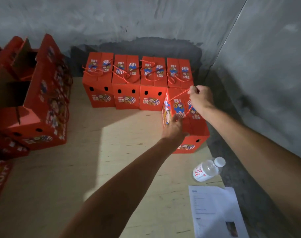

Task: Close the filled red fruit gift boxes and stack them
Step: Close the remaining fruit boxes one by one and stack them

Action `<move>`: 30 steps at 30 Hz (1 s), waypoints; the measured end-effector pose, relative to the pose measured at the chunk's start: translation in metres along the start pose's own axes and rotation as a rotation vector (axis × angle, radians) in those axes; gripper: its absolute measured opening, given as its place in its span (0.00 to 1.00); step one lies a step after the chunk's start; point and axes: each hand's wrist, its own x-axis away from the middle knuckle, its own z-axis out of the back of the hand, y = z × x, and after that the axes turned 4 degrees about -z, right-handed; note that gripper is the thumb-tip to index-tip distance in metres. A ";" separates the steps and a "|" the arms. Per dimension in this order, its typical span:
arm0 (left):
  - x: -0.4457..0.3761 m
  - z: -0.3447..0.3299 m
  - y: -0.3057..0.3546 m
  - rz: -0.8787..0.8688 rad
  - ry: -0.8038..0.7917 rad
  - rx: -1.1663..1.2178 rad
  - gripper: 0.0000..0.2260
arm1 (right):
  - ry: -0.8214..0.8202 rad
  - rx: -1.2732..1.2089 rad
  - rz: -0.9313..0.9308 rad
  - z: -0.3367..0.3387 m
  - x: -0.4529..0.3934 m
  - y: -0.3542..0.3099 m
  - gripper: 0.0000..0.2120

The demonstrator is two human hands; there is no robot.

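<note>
Right of centre in the frame, a closed red gift box (196, 127) is set on the wooden floor (94, 169), just in front of a row of four closed boxes (137, 83) lined against the grey wall (146, 19). Its red rope handle (178, 96) is pinched in the curled right hand (200, 98), while the box's left edge is touched by the left hand (174, 128), fingers extended. Open boxes (31, 93) are seen at the left, a water bottle (209, 169) and papers (215, 212) at the lower right.

The left hand (173, 128) covers part of the near red box (189, 117) — how its fingers lie cannot be told. At the wooden floor's (112, 160) left edge, open boxes (31, 100) are cut off. The sheet of paper (215, 212) runs off the bottom edge, print too small to read.
</note>
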 end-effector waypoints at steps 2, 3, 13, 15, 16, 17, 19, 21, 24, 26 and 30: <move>-0.003 0.001 -0.001 -0.037 -0.014 -0.006 0.29 | 0.030 0.001 -0.019 -0.004 0.003 0.002 0.17; -0.003 0.003 -0.002 -0.056 -0.017 -0.001 0.28 | 0.027 0.017 -0.029 -0.006 0.008 0.004 0.17; 0.069 0.058 -0.028 -0.012 0.267 0.049 0.24 | -0.035 0.413 0.535 -0.023 0.119 -0.047 0.15; 0.097 0.090 -0.054 0.041 0.305 0.022 0.23 | -0.081 0.367 0.580 -0.041 0.145 -0.073 0.17; 0.112 0.107 -0.069 0.075 0.330 0.010 0.22 | -0.091 0.347 0.599 -0.053 0.158 -0.086 0.18; 0.128 0.125 -0.086 0.115 0.359 -0.006 0.21 | -0.102 0.321 0.622 -0.066 0.171 -0.099 0.18; 0.164 0.159 -0.122 0.198 0.415 -0.042 0.20 | -0.146 0.269 0.663 -0.094 0.199 -0.123 0.18; 0.200 0.190 -0.158 0.262 0.462 -0.064 0.20 | -0.196 0.247 0.701 -0.125 0.227 -0.148 0.18; 0.244 0.233 -0.209 0.330 0.507 -0.090 0.19 | -0.269 0.216 0.721 -0.173 0.263 -0.183 0.18; 0.265 0.259 -0.238 0.392 0.546 -0.102 0.20 | -0.314 0.208 0.713 -0.206 0.282 -0.205 0.18; 0.287 0.299 -0.289 0.468 0.433 -0.146 0.33 | -0.433 0.280 0.536 -0.275 0.300 -0.238 0.23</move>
